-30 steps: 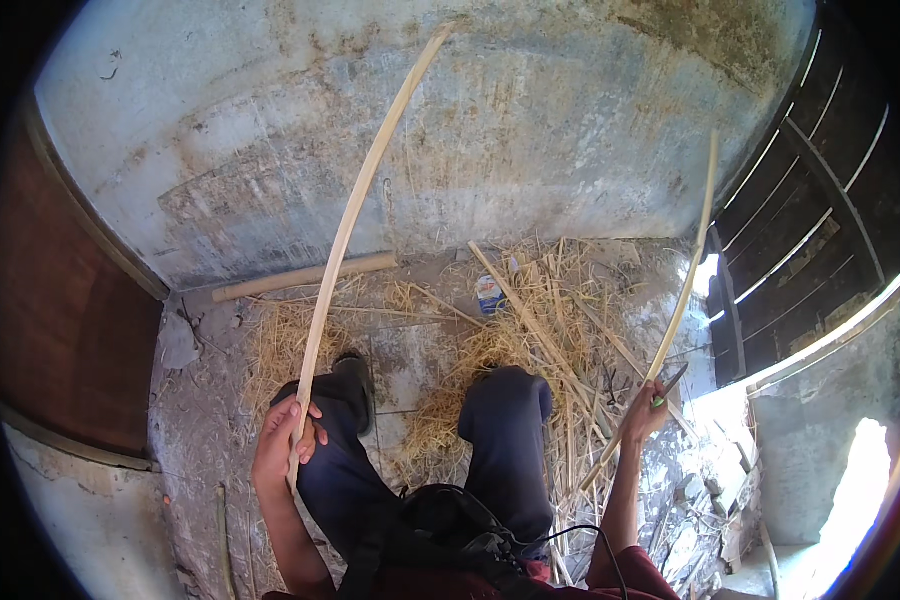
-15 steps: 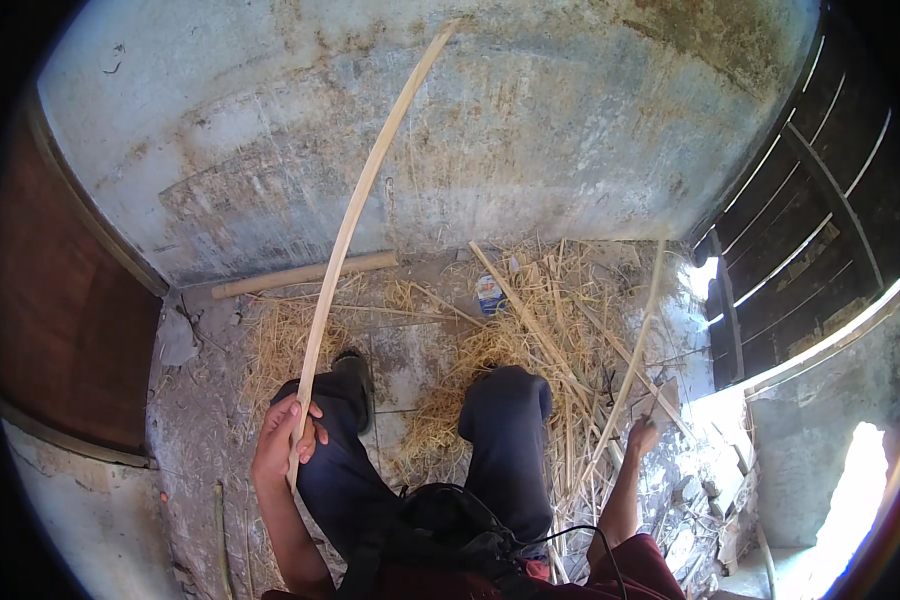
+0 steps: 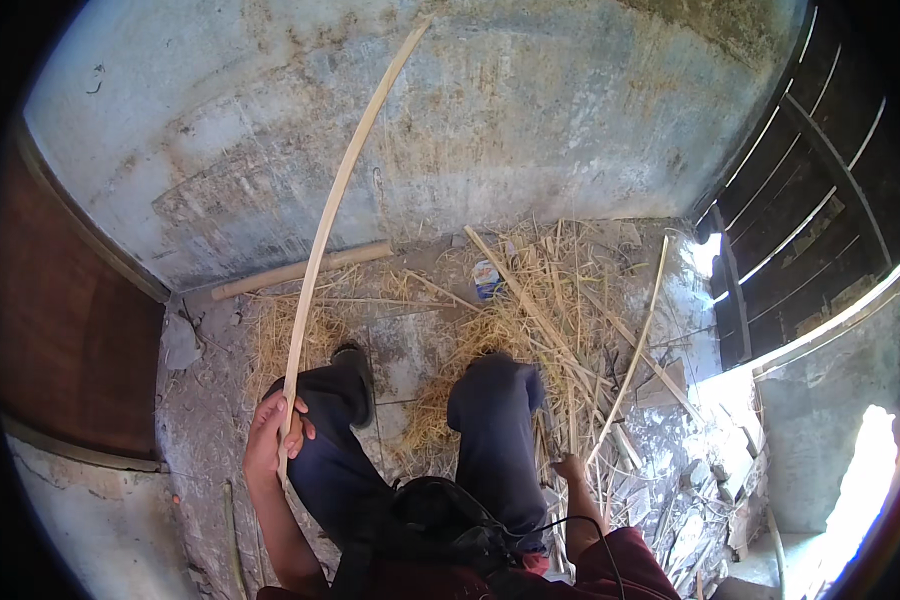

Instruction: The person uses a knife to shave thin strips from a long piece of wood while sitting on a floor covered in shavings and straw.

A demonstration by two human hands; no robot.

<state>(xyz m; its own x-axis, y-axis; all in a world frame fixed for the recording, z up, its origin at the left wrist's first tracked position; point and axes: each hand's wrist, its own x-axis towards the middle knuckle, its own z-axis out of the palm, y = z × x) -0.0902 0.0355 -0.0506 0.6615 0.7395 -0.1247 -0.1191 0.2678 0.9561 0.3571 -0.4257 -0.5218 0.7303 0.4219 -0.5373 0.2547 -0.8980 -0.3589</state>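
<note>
Pale wooden strip [image 3: 328,225] curves away from my gripping left hand [image 3: 272,436]; my right hand [image 3: 571,467] hangs low, its grip unclear.

The left hand [image 3: 263,440] curls its fingers closed beside the left thigh [image 3: 342,445], its forearm [image 3: 290,545] angled forward, while the right hand [image 3: 570,467], fingers unclear, sits by the right thigh [image 3: 498,460].

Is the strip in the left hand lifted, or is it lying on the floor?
Lifted: the left hand grips the strip near its lower end, and its upper part shows in front of the wall.
</note>
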